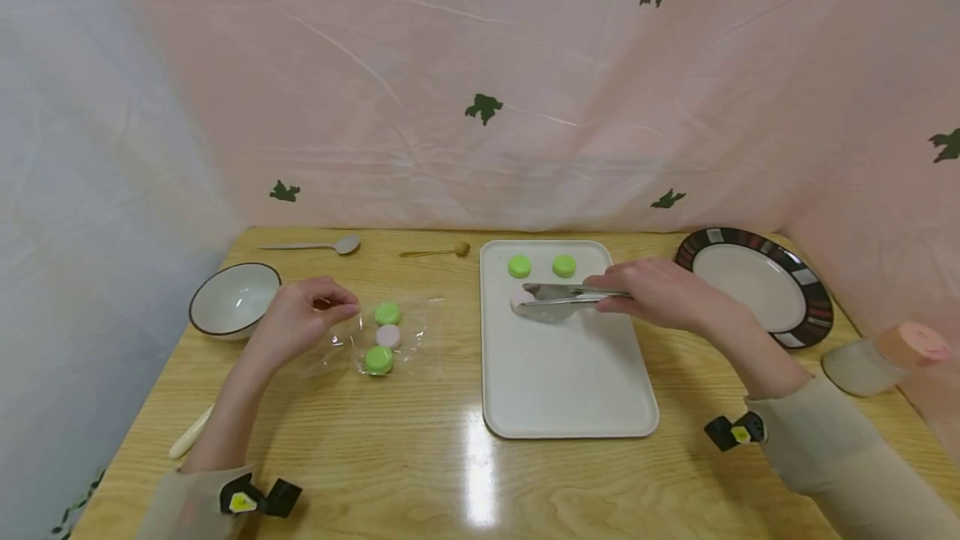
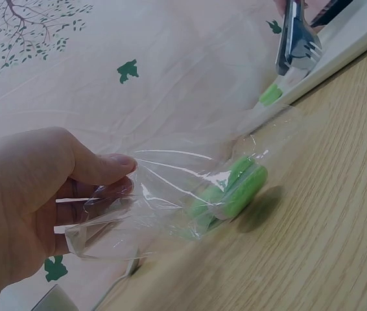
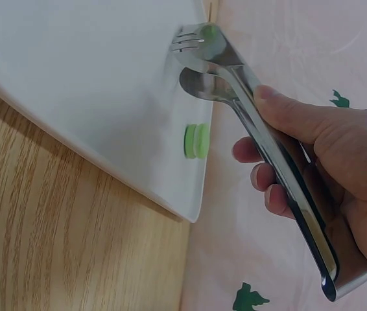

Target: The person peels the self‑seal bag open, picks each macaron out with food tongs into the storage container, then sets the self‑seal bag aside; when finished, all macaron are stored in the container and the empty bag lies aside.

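My left hand [image 1: 294, 322] pinches the end of a clear plastic bag [image 2: 164, 194] between thumb and fingers. Inside lie two green macarons [image 1: 378, 360] with a pale lilac macaron [image 1: 388, 336] between them, low over the table. On the right, my right hand [image 1: 660, 294] grips metal tongs [image 3: 261, 123] with a fork-shaped tip and a spoon-shaped tip. Their tips reach over the white tray [image 1: 570, 390], right at a pale pink macaron [image 1: 519, 301]. Two more green macarons, one left [image 1: 519, 266] and one right [image 1: 564, 266], sit near the tray's far edge.
A dark-rimmed white bowl [image 1: 225, 298] stands at the left, with a cream-coloured handle [image 1: 191, 433] nearer the front. Along the back lie a spoon [image 1: 347, 245] and a small gold utensil [image 1: 461, 249]. At right are a patterned-rim plate [image 1: 750, 286] and a pink-lidded jar [image 1: 862, 367].
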